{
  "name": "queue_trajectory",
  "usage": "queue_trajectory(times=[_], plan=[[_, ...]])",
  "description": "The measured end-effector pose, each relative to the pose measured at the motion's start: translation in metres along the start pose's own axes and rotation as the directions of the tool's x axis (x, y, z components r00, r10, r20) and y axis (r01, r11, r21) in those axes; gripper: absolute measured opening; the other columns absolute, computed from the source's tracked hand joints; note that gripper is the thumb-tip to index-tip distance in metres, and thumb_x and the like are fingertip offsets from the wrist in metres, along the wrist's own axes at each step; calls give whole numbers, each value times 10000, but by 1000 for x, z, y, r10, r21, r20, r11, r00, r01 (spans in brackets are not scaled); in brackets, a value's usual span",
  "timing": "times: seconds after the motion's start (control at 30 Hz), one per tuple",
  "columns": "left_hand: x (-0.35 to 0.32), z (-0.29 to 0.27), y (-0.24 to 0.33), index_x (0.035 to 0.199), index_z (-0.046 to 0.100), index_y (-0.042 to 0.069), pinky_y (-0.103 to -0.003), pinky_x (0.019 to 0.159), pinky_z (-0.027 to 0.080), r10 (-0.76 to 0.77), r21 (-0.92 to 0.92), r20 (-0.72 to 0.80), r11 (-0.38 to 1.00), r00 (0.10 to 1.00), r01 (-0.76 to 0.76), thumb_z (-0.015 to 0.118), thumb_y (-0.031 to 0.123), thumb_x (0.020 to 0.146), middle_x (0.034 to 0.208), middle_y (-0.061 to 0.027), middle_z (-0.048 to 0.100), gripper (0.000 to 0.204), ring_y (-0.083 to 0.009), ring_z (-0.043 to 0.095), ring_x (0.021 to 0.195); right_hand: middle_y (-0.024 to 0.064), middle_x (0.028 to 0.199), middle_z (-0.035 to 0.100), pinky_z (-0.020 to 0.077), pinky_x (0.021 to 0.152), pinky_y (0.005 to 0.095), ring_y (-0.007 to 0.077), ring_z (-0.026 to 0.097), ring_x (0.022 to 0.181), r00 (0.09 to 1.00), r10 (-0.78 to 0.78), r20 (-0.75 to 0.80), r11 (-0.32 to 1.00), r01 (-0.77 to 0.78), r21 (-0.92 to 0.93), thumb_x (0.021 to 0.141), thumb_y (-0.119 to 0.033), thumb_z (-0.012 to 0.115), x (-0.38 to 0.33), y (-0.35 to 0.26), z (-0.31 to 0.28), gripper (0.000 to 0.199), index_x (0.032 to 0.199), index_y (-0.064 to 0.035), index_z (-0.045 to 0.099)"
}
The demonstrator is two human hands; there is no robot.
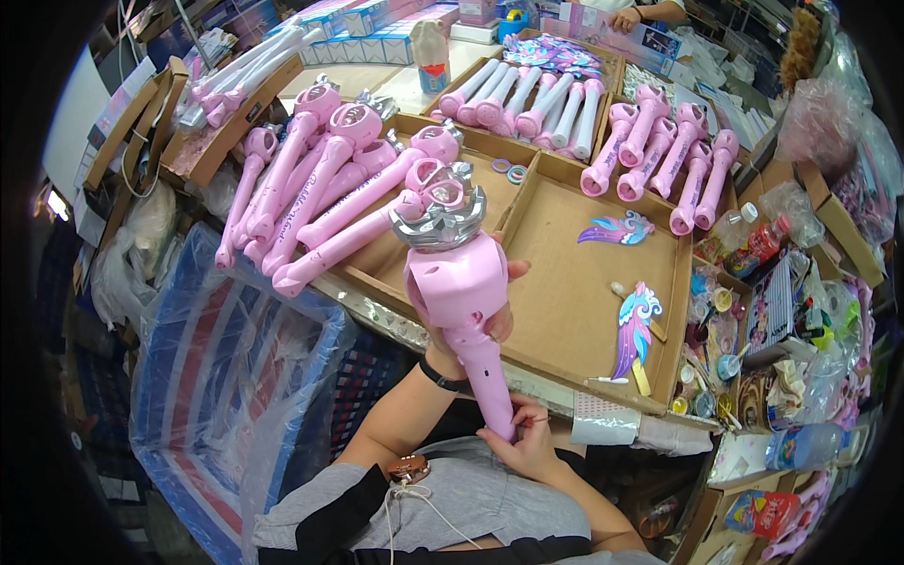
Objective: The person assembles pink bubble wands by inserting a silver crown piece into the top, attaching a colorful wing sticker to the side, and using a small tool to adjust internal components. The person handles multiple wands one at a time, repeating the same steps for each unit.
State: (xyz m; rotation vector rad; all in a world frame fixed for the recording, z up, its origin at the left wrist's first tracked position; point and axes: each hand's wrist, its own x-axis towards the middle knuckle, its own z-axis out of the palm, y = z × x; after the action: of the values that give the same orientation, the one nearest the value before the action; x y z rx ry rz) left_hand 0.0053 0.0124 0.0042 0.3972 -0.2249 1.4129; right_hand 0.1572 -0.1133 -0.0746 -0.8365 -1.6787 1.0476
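Observation:
A pink toy wand [461, 282] with a silver crown [443, 231] leans upright in front of me, crown end up and away. My left hand [500, 322] is wrapped round the back of its head and neck, mostly hidden behind it, with fingertips showing on the right side. Low down, my right hand [529, 443] has its fingers closed on the bottom end of the handle. Just beyond the held wand, a heap of similar pink wands [330, 179] lies across the left side of a cardboard tray [565, 301].
Two purple-blue wing pieces [629, 330] lie in the tray. White-handled pieces [518, 104] and more pink handles [650, 155] fill boxes behind. Paint pots and bottles [730, 235] crowd the right. A striped plastic bag [235, 377] hangs at left. Another person's hand [625, 21] shows at the back.

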Motion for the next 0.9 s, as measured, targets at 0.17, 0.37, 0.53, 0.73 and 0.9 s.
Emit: queue_trajectory(times=[0.17,0.37,0.53,0.73,0.9], plan=[[0,-1,1,1388,262,36,-295,427,451,13,0,-44,1000,999,-13,353,729,782,1219,-327,489,925,-215,573,490,259,1097,510,527,644,320,262,619,846,1000,27,0,1000,-27,-3,712,-146,796,-2,2,0,586,973,-21,287],[-3,-7,0,1384,270,47,-294,414,444,22,-18,-45,1000,999,-22,337,741,779,1212,-322,496,923,-213,575,487,253,1079,524,527,653,334,272,619,841,999,32,-16,998,-33,-48,711,-170,799,-4,4,2,597,975,-26,283],[-3,-13,7,1451,135,104,-359,484,423,-88,12,179,996,980,88,417,437,911,1328,-276,389,694,-224,563,535,247,1072,525,525,636,331,268,618,835,999,33,-21,997,-34,-65,715,-166,796,-5,7,4,595,973,-26,279],[-5,3,1,1361,300,76,-312,396,452,-79,28,4,997,997,78,494,743,713,1194,-354,479,950,-244,562,450,243,1060,525,518,652,316,245,609,842,995,94,-25,995,-93,21,731,-142,779,-7,7,6,577,976,-20,271],[-9,10,1,1340,306,48,-288,373,432,-141,299,26,946,990,127,487,820,645,1031,-277,559,1054,-205,549,458,203,1102,488,470,790,320,211,549,941,973,156,170,971,-183,155,823,-104,660,8,0,-10,422,984,-47,274]])
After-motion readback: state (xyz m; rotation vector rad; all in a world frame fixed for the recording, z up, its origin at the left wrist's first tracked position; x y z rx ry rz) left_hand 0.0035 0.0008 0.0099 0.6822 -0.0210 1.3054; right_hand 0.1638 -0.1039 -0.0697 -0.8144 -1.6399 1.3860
